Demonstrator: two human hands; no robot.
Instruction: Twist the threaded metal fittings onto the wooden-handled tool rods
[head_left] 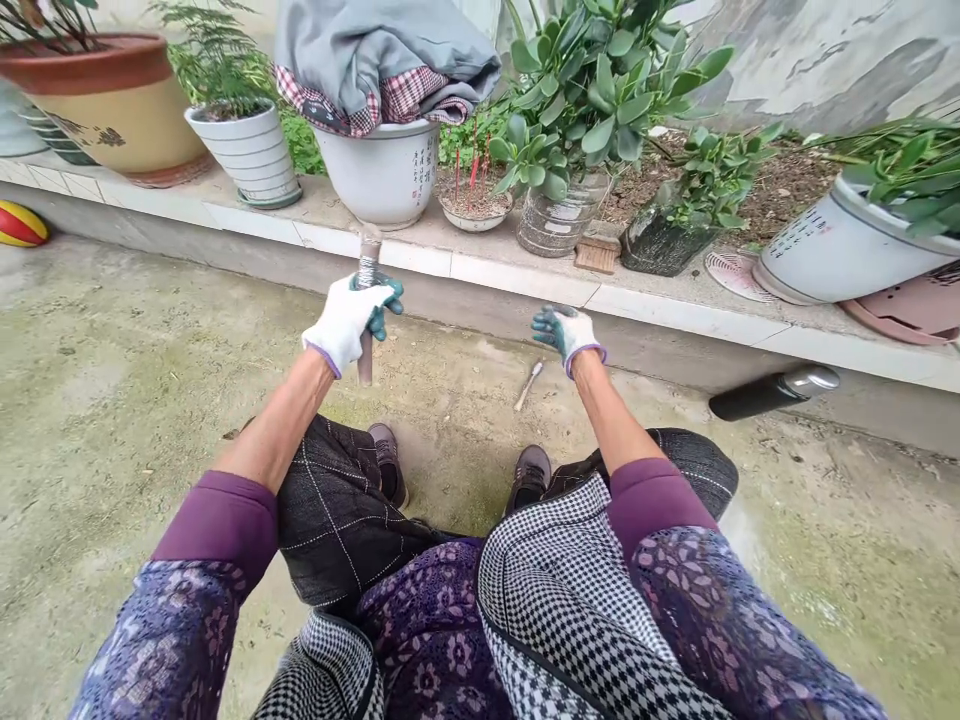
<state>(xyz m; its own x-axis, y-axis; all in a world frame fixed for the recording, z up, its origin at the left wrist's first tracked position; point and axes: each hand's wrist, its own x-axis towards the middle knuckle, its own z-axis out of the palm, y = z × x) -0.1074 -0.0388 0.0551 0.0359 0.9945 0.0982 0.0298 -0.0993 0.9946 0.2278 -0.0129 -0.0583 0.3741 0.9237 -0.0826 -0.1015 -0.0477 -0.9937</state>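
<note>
White pot (384, 170) holds bundled cloth (382, 60); left hand (349, 320) grips tool handle (367, 300).

Soft, even daylight, bright overall; overcast feel, no hard sun patches. Shadows faint and diffuse, only a dim patch under the knees on the mossy concrete ground (112, 400). Mild sheen on the black cylindrical flask with silver cap (772, 392). Wide-angle bending: the tiled concrete ledge (525, 275) bows, corners stretch. Focus sharp centre, patterned sleeves at the bottom edge slightly soft. No motion blur.
</note>
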